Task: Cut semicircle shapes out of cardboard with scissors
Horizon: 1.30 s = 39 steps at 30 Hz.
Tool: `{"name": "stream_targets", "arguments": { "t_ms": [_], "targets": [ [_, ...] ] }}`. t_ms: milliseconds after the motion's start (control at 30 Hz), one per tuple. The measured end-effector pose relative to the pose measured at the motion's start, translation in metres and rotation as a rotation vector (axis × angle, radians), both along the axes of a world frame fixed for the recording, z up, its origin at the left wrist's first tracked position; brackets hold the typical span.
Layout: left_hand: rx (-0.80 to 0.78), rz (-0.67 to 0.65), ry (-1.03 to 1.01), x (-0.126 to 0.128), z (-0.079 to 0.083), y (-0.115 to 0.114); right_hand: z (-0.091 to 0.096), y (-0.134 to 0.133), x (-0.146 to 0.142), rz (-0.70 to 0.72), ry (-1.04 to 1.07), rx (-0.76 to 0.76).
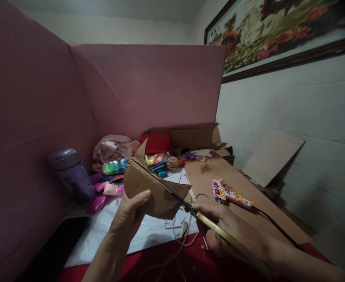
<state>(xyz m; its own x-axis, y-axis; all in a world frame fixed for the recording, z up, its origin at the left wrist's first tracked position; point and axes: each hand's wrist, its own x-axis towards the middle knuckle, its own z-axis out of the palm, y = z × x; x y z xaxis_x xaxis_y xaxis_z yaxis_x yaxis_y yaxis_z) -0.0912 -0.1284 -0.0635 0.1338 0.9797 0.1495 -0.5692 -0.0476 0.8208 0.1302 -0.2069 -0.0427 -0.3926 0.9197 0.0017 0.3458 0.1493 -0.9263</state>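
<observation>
A curved piece of brown cardboard [151, 192] with pointed corners is raised above the table. My left hand [133, 209] grips its lower left side, thumb on the near face. In my right hand [222, 223] is a pair of scissors [210, 223] with gold-coloured handles. Their dark blades lie along the cardboard, reaching in from its right corner; how far they have cut I cannot tell. Below the two hands, loose twine [187, 243] and small scraps lie on a white sheet [99, 235].
A flower-patterned glue gun [231, 196] with a black cord lies on a brown board [266, 219] at right. A purple bottle [72, 172], packets of coloured clay [114, 166] and a twine ball [173, 163] stand behind. Pink panels [149, 82] wall the left and back.
</observation>
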Motion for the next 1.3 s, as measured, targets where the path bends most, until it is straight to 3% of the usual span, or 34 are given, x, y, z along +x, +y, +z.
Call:
{"name": "stream_targets", "arguments": {
  "t_ms": [467, 633, 833, 1133, 1300],
  "targets": [
    [-0.005, 0.003, 0.019, 0.0, -0.003, 0.004, -0.031, 0.0, -0.004, 0.0, 0.15, -0.046],
    [-0.008, -0.022, 0.015, 0.0, -0.004, 0.003, -0.024, -0.006, -0.005, -0.08, 0.077, -0.034],
    [-0.037, -0.023, -0.006, 0.003, -0.005, 0.002, -0.013, -0.004, -0.009, -0.079, 0.092, -0.086],
    [-0.023, -0.042, -0.005, -0.001, -0.004, 0.001, -0.008, -0.002, -0.005, -0.06, 0.1, -0.046],
    [-0.057, -0.038, 0.017, 0.003, -0.005, 0.001, -0.009, -0.002, -0.007, -0.127, 0.007, -0.027]
  ]
}}
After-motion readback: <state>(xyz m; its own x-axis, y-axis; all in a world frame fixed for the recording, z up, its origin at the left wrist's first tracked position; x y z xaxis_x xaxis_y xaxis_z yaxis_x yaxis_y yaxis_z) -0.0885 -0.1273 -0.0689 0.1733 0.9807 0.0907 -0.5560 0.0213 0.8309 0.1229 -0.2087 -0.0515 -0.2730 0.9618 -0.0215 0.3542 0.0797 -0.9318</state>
